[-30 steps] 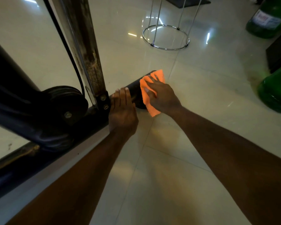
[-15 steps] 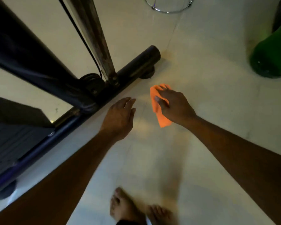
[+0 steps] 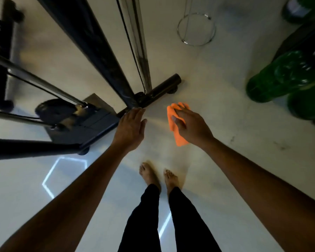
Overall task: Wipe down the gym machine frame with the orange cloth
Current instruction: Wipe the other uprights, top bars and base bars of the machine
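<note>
Orange cloth [image 3: 177, 128] stays pinched under your right hand [image 3: 191, 126], now lifted clear of the frame's base tube [image 3: 162, 88] beyond your fingers; your left hand [image 3: 130, 128], fingers straight, has risen too.

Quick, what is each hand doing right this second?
Left hand: open, fingers straight, holding nothing, out in front of the machine's base bar.
Right hand: holding the orange cloth, clear of the frame.

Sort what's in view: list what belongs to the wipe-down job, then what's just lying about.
Job: orange cloth held in right hand; machine frame; left hand, open, holding nothing.

Lying about: green bottles; wire stand.
</note>
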Tool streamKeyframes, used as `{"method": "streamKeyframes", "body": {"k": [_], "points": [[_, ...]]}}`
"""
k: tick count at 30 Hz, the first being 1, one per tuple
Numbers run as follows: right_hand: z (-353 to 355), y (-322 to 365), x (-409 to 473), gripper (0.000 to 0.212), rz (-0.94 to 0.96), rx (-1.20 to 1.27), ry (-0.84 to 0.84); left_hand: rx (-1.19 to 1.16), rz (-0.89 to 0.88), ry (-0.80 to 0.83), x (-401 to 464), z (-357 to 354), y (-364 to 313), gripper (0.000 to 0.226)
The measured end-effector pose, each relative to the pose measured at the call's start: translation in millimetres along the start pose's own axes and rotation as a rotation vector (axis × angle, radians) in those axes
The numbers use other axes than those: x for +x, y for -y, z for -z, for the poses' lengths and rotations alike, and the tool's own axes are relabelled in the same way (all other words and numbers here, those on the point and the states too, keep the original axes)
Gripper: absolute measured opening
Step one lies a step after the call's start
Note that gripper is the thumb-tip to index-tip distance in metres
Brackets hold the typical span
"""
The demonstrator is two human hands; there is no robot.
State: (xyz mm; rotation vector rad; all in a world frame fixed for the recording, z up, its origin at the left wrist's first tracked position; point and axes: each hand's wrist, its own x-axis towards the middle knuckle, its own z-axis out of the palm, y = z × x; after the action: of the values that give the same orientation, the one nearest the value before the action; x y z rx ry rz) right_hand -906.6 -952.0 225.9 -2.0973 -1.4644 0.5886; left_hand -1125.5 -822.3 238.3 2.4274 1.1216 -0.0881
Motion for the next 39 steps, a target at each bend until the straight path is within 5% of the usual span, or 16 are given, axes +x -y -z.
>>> {"method": "streamKeyframes", "body": {"k": [13, 25, 39], "points": [[284, 348, -9, 0.045, 0.322, -0.095, -0.22, 0.229, -0.189, -0.427, -159, 403, -53, 0.054], [461, 705, -1, 0.036, 0.797, -0.119, -0.636, 0.478, -0.27, -1.086, -319, 760, -34, 0.053], [552, 970, 54, 0.056, 1.16, -0.083, -0.864, 0.648, -0.117, -1.493, -420, 1000, -23, 0.051]]}}
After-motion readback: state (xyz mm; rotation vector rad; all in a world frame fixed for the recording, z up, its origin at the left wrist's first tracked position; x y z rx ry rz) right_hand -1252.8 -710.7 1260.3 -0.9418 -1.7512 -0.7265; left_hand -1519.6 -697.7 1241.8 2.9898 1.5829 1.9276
